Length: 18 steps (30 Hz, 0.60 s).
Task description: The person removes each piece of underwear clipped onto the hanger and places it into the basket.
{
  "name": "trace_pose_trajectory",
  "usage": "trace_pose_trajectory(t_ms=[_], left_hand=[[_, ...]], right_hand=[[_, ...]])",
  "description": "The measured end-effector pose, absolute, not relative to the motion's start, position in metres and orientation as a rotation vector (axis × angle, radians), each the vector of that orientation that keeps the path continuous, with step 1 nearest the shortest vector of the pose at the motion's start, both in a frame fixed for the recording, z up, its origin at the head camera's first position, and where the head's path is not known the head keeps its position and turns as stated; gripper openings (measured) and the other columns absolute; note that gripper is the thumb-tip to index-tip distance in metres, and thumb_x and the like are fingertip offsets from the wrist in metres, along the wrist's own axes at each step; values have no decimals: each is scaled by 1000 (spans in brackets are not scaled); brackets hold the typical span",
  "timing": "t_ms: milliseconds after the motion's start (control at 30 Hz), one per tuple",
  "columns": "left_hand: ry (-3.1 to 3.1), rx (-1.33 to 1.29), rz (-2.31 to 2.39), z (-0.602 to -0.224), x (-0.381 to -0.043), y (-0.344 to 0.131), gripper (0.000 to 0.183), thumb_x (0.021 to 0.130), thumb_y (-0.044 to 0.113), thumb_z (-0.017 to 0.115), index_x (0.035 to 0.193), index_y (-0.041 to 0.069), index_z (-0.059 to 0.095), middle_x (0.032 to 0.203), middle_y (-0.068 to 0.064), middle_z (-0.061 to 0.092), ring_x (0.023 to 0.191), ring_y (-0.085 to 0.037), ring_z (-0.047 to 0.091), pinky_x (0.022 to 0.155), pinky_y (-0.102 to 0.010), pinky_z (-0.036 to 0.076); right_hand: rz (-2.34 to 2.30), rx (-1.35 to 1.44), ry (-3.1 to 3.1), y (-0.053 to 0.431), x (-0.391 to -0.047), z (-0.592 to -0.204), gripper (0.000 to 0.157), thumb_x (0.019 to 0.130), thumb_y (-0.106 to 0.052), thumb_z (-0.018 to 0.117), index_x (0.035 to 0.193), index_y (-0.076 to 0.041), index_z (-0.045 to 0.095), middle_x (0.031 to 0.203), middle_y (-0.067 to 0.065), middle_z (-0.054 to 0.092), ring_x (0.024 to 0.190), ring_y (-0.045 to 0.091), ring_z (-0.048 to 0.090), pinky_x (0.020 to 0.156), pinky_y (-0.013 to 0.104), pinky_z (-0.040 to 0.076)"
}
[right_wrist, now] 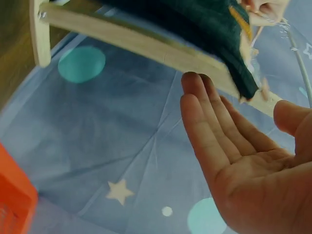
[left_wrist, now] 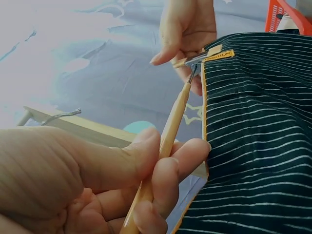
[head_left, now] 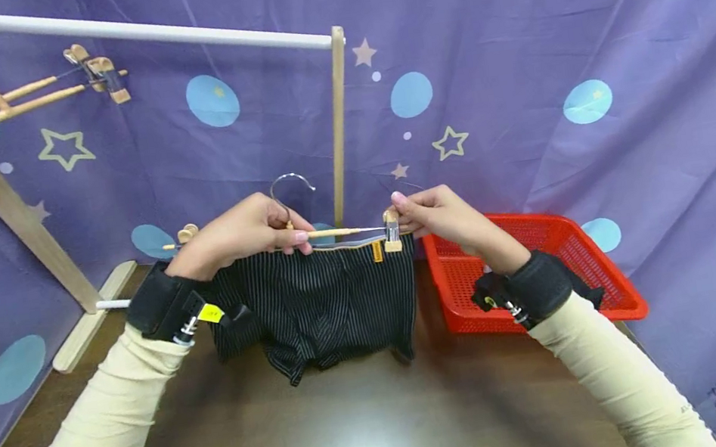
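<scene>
In the head view, dark striped shorts (head_left: 335, 303) hang from a wooden clip hanger (head_left: 332, 233) with a metal hook. My left hand (head_left: 249, 227) grips the hanger's bar near the hook; its thumb and fingers curl round the wood (left_wrist: 170, 124) in the left wrist view. A clip (head_left: 391, 234) sits on the waistband beside an orange label (left_wrist: 219, 55). Right by that clip is my right hand (head_left: 435, 214). Its fingers (right_wrist: 204, 126) look straight in the right wrist view, with nothing held. Another wooden clip (head_left: 187, 233) shows behind my left wrist.
A red basket (head_left: 531, 230) stands on the table (head_left: 279, 441) at the right, with dark cloth in it. At the upper left, hangers with clips (head_left: 5, 105) hang from a white rail (head_left: 138, 29) on wooden posts (head_left: 339, 127). A purple curtain (head_left: 498, 43) forms the backdrop.
</scene>
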<state>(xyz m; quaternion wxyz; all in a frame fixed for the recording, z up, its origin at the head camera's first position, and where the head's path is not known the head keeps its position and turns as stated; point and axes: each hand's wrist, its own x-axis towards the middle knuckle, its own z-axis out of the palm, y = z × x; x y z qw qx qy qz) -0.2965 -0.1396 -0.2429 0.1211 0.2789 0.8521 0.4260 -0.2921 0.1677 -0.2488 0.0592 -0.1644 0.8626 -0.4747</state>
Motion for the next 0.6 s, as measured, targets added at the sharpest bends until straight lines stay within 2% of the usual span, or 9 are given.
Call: trace_pose_trajectory(t_ms=[133, 200, 333, 433, 600], left_hand=[[2457, 840, 1279, -256, -300, -135, 21, 100, 4, 61, 109, -12, 72, 89, -12, 78, 67, -4, 60, 56, -19, 46], [2446, 844, 1270, -263, -301, -133, 21, 101, 5, 61, 106, -12, 72, 87, -10, 78, 66, -4, 60, 56, -19, 46], [2417, 832, 1255, -274, -305, -132, 26, 103, 10, 59, 103, -12, 73, 86, -7, 78, 67, -5, 60, 57, -19, 46], [2388, 803, 1271, -282, -309, -131, 28, 104, 12, 58, 100, -11, 73, 86, -6, 77, 67, -5, 60, 57, -19, 46], [2345, 746, 1293, -296, -314, -130, 29, 105, 14, 57, 104, -11, 72, 83, -4, 78, 66, -5, 60, 57, -19, 45]], right_hand=[[-1510, -393, 2585, 169, -287, -266, 45, 107, -32, 53, 131, 4, 65, 130, 23, 67, 115, 29, 68, 99, 45, 57], [-1569, -349, 2558, 169, -286, -276, 43, 106, -31, 56, 129, 4, 66, 128, 19, 69, 111, 24, 67, 96, 40, 58], [-1662, -296, 2525, 169, -287, -293, 40, 103, -27, 62, 124, 6, 69, 109, 7, 74, 96, 13, 64, 86, 32, 58], [-1693, -289, 2520, 169, -289, -302, 40, 102, -27, 64, 122, 7, 69, 103, 0, 74, 94, 11, 64, 87, 34, 57], [-1719, -265, 2524, 168, -292, -315, 34, 100, -21, 66, 120, 6, 70, 102, -2, 74, 93, 9, 64, 91, 39, 56]])
